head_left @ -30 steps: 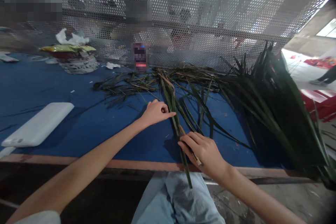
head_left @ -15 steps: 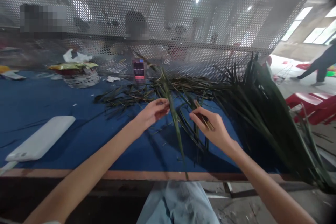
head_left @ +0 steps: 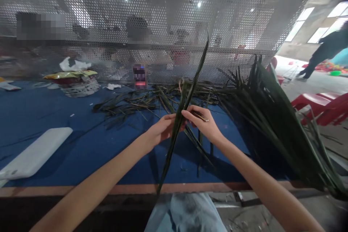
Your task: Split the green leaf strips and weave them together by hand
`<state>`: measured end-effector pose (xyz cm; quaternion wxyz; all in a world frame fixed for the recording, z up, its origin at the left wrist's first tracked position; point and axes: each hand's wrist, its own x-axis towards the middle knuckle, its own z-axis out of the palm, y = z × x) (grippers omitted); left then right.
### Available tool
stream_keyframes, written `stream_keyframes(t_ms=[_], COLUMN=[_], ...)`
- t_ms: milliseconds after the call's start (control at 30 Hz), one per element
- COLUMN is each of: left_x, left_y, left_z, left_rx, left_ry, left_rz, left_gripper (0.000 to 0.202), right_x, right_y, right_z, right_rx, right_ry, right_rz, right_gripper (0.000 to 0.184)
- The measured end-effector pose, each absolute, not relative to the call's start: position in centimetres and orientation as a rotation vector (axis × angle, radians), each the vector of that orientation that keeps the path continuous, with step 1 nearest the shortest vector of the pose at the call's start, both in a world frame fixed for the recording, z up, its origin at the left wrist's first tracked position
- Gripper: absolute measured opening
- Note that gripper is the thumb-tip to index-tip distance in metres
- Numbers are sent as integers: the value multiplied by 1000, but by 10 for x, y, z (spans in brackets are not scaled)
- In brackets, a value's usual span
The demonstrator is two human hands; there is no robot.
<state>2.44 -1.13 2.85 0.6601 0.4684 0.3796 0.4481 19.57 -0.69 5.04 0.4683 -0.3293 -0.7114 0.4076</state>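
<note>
Palm leaf (head_left: 193,78) lifted higher, L hand (head_left: 163,128) closed on it, R hand (head_left: 199,121) gripping sliver (head_left: 204,118), grip half hidden

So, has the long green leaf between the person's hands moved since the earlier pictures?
Yes: the long green leaf has risen from low along the blue table top to stand tilted, its tip now against the perforated metal screen, higher up.
</note>
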Motion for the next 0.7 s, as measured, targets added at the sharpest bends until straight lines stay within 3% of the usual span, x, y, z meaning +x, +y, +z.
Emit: stream_keyframes(t_ms=[200, 700], left_x=[14, 15], left_y=[-20, -29], left_z=[43, 49], left_rx=[1362, 1594], left_ry=[899, 1024], left_rz=[1052, 1096], left_gripper=[36, 24], right_x=[205, 211], right_y=[1, 4], right_z=[45, 43], right_rx=[-840, -738], right_ry=[-1704, -1655], right_rz=[1107, 1235], right_gripper=[38, 31])
